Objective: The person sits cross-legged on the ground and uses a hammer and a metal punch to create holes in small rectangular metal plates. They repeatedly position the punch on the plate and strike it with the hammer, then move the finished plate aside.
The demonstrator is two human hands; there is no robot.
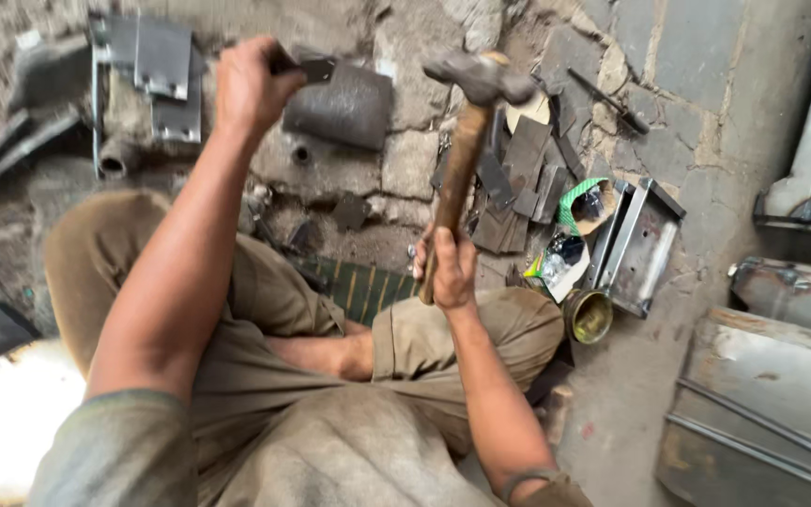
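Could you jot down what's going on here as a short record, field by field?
Setting: person seated on a rough stone floor
Left hand: grips a dark metal piece
Right hand: holds a hammer by its wooden handle, head raised
Nearby: metal scraps, brass cup, metal tray
Clothing: brown trousers

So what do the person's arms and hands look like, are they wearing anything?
Both arms are bare from the upper arm down. The left hand and right hand have no gloves, rings or watch showing. Short, dusty olive-grey sleeves cover the upper arms, and the right one ends in a rolled cuff.
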